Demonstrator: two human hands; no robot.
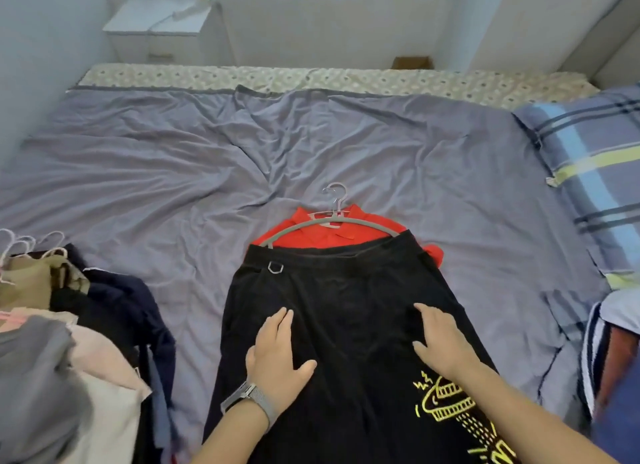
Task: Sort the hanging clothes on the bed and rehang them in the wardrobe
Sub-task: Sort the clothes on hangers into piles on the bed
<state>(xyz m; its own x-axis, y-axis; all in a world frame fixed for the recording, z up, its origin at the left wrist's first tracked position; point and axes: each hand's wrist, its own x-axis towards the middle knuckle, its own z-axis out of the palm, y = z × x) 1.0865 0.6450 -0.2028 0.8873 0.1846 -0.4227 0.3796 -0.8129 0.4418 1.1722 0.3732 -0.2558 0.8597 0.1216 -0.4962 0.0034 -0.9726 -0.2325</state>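
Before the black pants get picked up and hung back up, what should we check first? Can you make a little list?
1. Both hands on the pants: ok. The left hand and right hand lie flat on the black pants.
2. Pants smooth: ok, mostly flat.
3. Pants on a hanger: cannot tell. The grey hanger lies at the waistband, but whether it holds them is hidden.
4. Red shirt free: not ok, it lies under the pants.
5. Room on the bed sheet: ok.
6. Pile of clothes sorted: not ok, heaped at the left.
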